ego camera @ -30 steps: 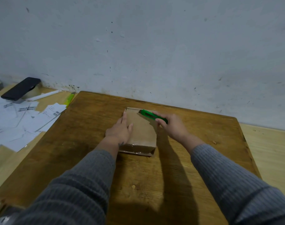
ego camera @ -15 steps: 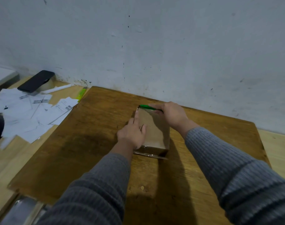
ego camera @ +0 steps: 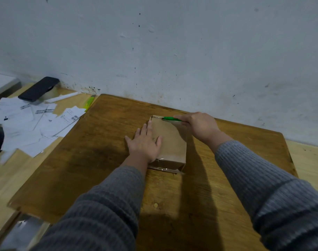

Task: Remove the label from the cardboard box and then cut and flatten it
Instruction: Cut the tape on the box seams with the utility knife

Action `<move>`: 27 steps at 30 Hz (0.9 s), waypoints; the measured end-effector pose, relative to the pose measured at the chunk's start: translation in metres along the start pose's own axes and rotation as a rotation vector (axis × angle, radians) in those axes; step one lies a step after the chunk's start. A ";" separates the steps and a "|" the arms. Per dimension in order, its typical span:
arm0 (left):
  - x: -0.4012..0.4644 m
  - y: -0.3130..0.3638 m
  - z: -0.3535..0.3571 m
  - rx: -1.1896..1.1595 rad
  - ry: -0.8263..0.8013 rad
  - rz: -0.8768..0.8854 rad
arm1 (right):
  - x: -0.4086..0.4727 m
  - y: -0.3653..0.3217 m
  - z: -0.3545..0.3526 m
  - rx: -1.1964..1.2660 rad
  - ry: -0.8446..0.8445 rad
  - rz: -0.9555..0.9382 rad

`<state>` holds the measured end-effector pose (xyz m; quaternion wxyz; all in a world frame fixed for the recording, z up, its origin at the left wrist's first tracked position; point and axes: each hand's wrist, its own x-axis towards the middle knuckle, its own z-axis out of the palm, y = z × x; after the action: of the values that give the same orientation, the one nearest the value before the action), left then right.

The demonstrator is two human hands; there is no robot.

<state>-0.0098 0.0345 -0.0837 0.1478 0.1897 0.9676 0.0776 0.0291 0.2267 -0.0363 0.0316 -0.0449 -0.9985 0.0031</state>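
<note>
Cardboard box (ego camera: 170, 142), pressed flat-handed by left hand (ego camera: 144, 144); green cutter (ego camera: 171, 118), gripped by right hand (ego camera: 202, 126), best drawn shallowly along far edge

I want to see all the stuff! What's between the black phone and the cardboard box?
In the head view, scattered white papers and a yellow-green marker lie between the phone and the box, then bare board.

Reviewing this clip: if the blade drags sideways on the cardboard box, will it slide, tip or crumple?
Tipping looks unlikely: the cardboard box lies low and flat on the wooden board. Sliding seems checked while the left hand presses flat on top. It probably dents easily and feels light, being thin brown card. The right hand holds the green knife at its far edge.
</note>
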 end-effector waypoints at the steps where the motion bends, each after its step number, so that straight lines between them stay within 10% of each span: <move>1: 0.000 0.000 0.000 0.003 0.002 -0.003 | -0.002 0.002 -0.001 -0.014 -0.001 0.012; 27: -0.015 0.062 0.008 0.009 0.009 0.015 | -0.057 0.036 0.000 0.002 0.017 0.244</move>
<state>0.0269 0.0861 -0.0750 0.1420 0.1973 0.9671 0.0752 0.0886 0.2571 -0.0398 0.0394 -0.1662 -0.9853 0.0075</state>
